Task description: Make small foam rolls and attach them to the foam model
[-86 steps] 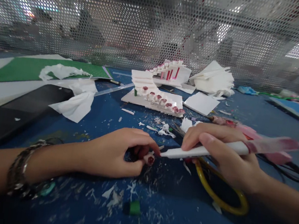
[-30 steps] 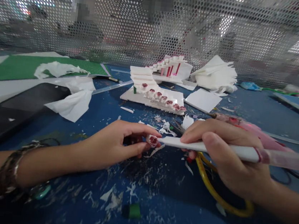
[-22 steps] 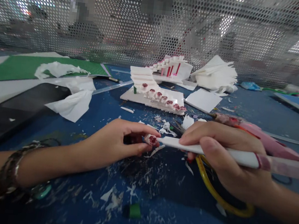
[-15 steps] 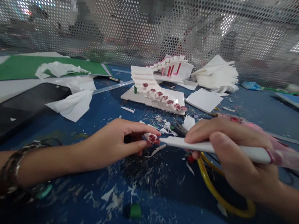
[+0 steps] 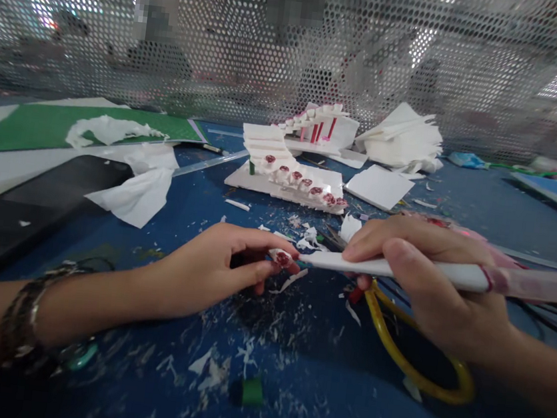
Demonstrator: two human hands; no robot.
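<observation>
Above the bench (image 5: 337, 403), the left hand (image 5: 205, 274) now pinches the red-topped roll (image 5: 283, 258), lifted clear; the right hand (image 5: 441, 305), gripping a white tool (image 5: 333, 261), keeps its tip at it.

Clutter on a blue counter (image 5: 466, 193) in front of a perforated metal screen (image 5: 217, 41)

At the far middle stands a white foam stair model (image 5: 283, 169) with a row of red-topped rolls along its front edge; behind it is a smaller model (image 5: 320, 128) with red posts, a fanned stack of white sheets (image 5: 401, 142) to its right and a white square (image 5: 376, 186) in front of that. To the left lie a green sheet (image 5: 36, 126), a black slab (image 5: 32, 201), crumpled white tissue (image 5: 134, 196) and a clear ruler (image 5: 208, 164). Nearer are a yellow loop (image 5: 411, 372), a small green roll (image 5: 252, 390) and scattered white scraps (image 5: 212, 369).
</observation>
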